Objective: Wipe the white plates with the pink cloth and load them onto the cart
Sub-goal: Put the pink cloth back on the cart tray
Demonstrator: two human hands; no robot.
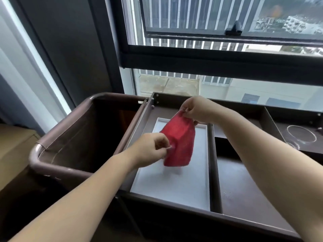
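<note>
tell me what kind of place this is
Likely a high-rise hotel or serviced room, beside a window: a brown housekeeping-style cart with compartments and a linen bag stands there, and tall buildings show through the glass.

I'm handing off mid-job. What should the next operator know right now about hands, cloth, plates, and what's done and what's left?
Left hand: pinches the lower edge of the pink cloth.
Right hand: pinches its upper corner.
The cloth hangs stretched between them, above the cart.
One white plate, rectangular, lies flat in the cart's left compartment.
Done: that plate is loaded; whether it has been wiped cannot be told.
Left: no other plates are in view, so find them, wipe them and load them.
</note>
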